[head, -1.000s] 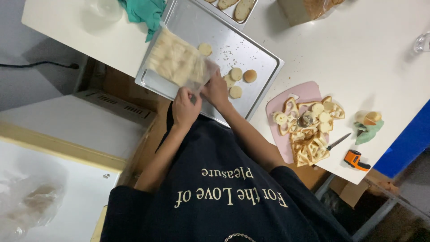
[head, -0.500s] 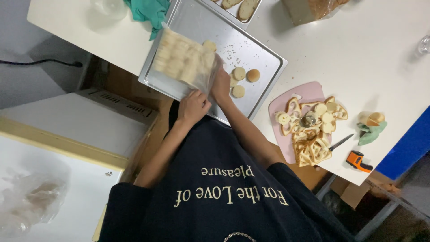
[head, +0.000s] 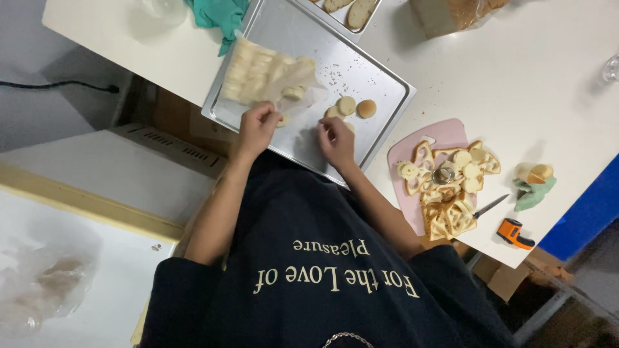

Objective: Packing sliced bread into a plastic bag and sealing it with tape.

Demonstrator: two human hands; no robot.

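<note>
A metal baking tray (head: 380,80) lies on the white table. On its left part rests a clear plastic bag of pale bread rounds (head: 261,71). My left hand (head: 258,125) is at the bag's open end, fingers pinched on a bread round (head: 282,120). My right hand (head: 335,138) rests on the tray with its fingers curled, just below three loose bread rounds (head: 351,106). I cannot tell whether it holds anything.
A pink cutting board (head: 445,132) to the right carries cut-out bread slices, rounds and a metal ring cutter (head: 443,175). A knife (head: 489,206), an orange handheld tool (head: 514,232) and a green cloth (head: 534,193) lie beyond it. A teal cloth (head: 219,13) and a second tray (head: 342,9) sit at the far edge.
The bag of bread rounds, held up over the tray before, now lies on it. Both hands have drawn back toward the near edge and moved apart.
</note>
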